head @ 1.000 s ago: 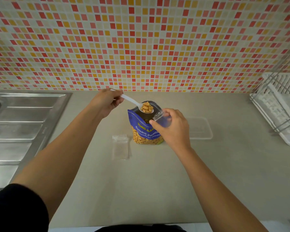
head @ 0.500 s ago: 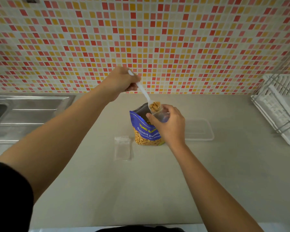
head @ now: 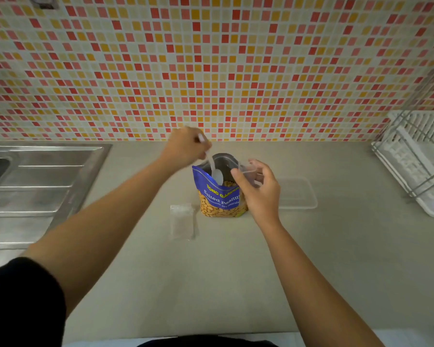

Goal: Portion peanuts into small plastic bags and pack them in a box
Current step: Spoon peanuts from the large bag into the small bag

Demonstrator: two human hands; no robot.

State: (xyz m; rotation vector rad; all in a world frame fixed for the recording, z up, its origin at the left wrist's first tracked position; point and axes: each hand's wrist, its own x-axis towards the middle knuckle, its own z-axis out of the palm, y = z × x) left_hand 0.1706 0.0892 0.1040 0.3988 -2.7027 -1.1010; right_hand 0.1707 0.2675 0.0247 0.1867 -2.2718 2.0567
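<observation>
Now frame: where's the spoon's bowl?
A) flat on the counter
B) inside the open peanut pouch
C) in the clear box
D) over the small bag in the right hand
B: the spoon, held by the left hand, dips into the open mouth of the peanut pouch; the right hand holds the small bag beside it.

Found the peanut pouch (head: 221, 199) upright midway along the counter (head: 236, 271), the spoon (head: 216, 174) reaching into its mouth from the left hand (head: 186, 146) above and behind. Noted the spare bags (head: 182, 221) flat just left of the pouch, the box (head: 298, 194) to its right, and the right hand (head: 258, 191) with one bag (head: 248, 171) at the pouch's right edge. Placed the sink (head: 35, 186) far left, the dish rack (head: 416, 161) far right, the wall (head: 211, 71) behind
</observation>
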